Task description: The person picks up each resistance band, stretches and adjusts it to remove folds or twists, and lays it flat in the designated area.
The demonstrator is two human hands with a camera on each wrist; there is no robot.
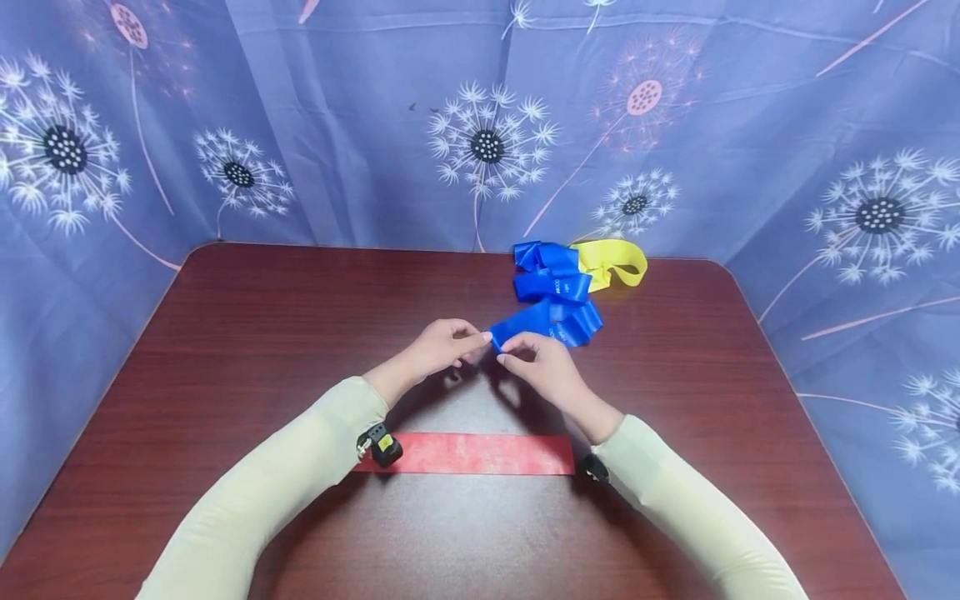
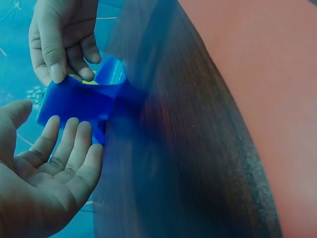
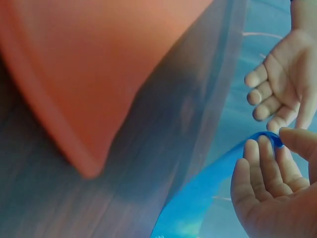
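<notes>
A long blue resistance band (image 1: 532,321) with white print lies loosely folded on the table, and its near end rises between the hands. My right hand (image 1: 551,371) pinches that end between thumb and fingers, seen closely in the right wrist view, where the band (image 3: 193,203) curls over the fingertips. My left hand (image 1: 438,348) is at the end's left corner, its fingertips at the band's edge. In the left wrist view the left hand (image 2: 54,173) has its thumb well apart from loosely extended fingers. Nearer me, a flat red resistance band (image 1: 480,454) lies under the forearms.
A yellow band (image 1: 618,258) lies looped behind the blue one near the table's back edge. The dark wooden table (image 1: 247,333) is enclosed by a blue dandelion-patterned curtain (image 1: 360,125). Both wrists carry small black cameras (image 1: 386,448).
</notes>
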